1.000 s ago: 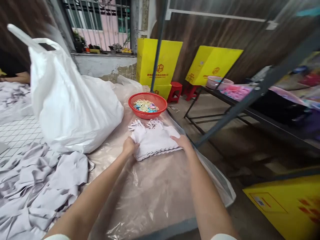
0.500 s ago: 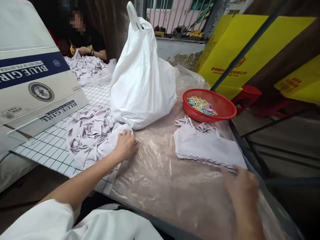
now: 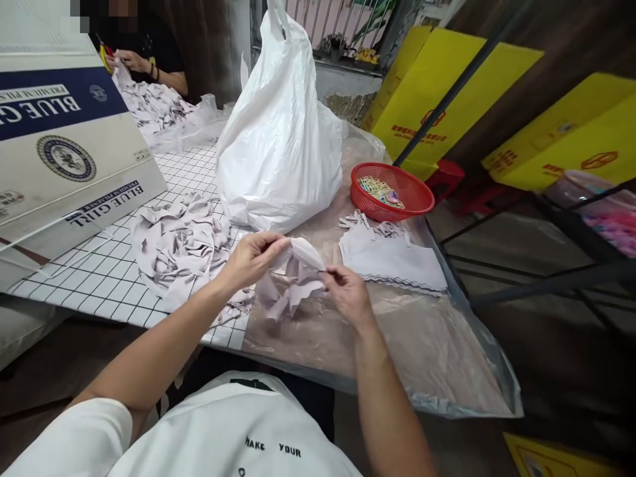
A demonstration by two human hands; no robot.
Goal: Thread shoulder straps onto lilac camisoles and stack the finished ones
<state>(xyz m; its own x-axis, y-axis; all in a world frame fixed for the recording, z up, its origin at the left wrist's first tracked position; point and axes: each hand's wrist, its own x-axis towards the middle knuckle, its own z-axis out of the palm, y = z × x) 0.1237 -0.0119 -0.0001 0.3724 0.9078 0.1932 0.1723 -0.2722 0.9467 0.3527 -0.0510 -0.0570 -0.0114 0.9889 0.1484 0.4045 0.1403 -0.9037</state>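
Note:
A pale lilac fabric piece (image 3: pixel 293 288) hangs between my two hands above the plastic-covered table. My left hand (image 3: pixel 256 257) pinches its upper left edge, and my right hand (image 3: pixel 348 291) grips it at the right. Left of my hands lies a loose heap of the same pale fabric pieces (image 3: pixel 183 248) on the checked tabletop. To the right, a neat flat stack of fabric pieces (image 3: pixel 397 262) rests on the plastic sheet, its front edges lined up.
Behind my hands stands a full white plastic bag (image 3: pixel 283 132). A red basket (image 3: pixel 422 202) with small colourful items sits at the right edge. A cardboard box (image 3: pixel 74 159) leans at the left. Across the table, a person (image 3: pixel 163 53) holds yellow-handled scissors near another fabric heap (image 3: pixel 154 106).
My left hand has lifted from the heap's edge with a fabric piece. My right hand has left the stack and moved left to grip the same piece. The view has shifted.

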